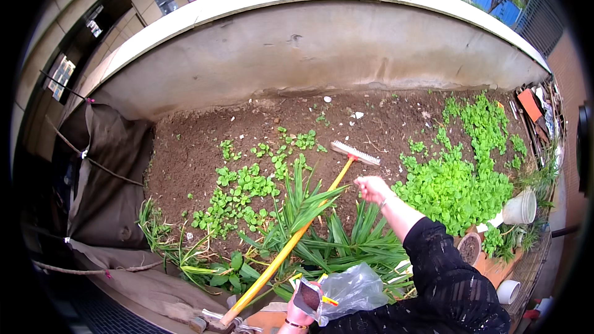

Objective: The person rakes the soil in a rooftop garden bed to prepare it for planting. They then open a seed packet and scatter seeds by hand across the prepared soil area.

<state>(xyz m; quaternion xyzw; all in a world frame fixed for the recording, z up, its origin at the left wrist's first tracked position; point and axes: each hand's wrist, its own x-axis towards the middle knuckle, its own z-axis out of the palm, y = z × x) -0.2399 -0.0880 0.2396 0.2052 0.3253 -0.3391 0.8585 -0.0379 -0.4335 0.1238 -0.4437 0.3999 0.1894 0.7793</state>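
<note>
My left hand [299, 316] is low in the head view, closed around an opened seed packet [308, 297] with small dark reddish-brown grains inside. Beside the packet, close to this hand, is a crumpled clear plastic bag [356, 291]. My right hand [371, 189] reaches out over the brown soil [365, 117], its fingers drawn together. Whatever it may pinch is too small to see. Just left of it a yellow-handled tool [288, 247] lies slanting across the bed, its wide, pale, toothed or bristled head [355, 152] on the soil.
Leafy seedlings [244, 188] grow left of centre, denser greens [458, 185] at right. Long-bladed plants [346, 241] stand nearest me. A low wall [297, 49] with two bricks on top closes the far side; dark cloth [117, 173] hangs at left, pots [520, 207] stand at right.
</note>
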